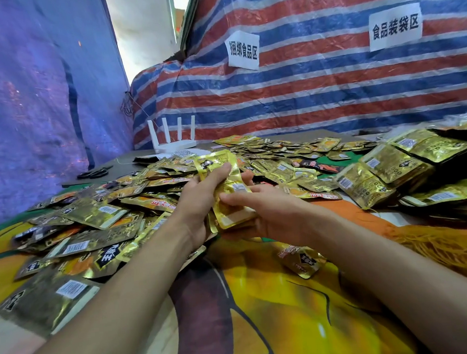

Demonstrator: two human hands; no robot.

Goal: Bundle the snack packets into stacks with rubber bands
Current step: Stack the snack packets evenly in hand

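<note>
Gold foil snack packets [95, 215] lie loose in a wide heap across the table's left and middle. My left hand [200, 201] grips a small stack of gold packets [229, 194] from the left, thumb over the top packet. My right hand [260, 213] holds the same stack from the right and below, its thumb laid across the front. Finished bundles of packets [385, 173] are piled at the right. One loose packet [303, 260] lies on the cloth just under my right forearm. No rubber band shows clearly on the held stack.
An orange and yellow printed cloth [279, 313] covers the table near me. Black scissors [93, 173] and a white router [173, 142] with several antennas sit at the back left. Striped tarpaulin [318, 92] with two paper signs closes the back; blue sheeting [38, 94] hangs on the left.
</note>
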